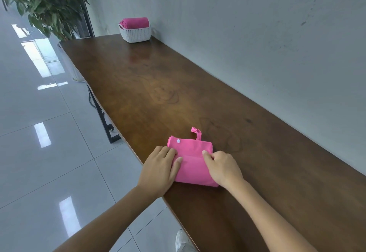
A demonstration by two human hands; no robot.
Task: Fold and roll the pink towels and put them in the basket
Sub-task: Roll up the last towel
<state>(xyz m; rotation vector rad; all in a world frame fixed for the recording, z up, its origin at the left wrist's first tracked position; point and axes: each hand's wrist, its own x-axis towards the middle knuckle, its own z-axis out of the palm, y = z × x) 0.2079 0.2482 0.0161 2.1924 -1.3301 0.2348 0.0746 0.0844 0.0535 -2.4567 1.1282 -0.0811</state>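
head | both hands gripping pink towel [195, 158]: left hand [160, 169], right hand [222, 167] | fingertips hidden under folds

Bare forearms (no sleeves), white shoe [182, 240]

The folded fabric towel [191, 159] is bright pink, with a small round white snap [178, 141] and a pink hanging loop [197, 132]. The rolled towel [135, 22] is a deeper magenta pink, and the woven plastic basket [136, 33] is white. The long wooden desk [158, 85] is glossy dark brown with visible grain.
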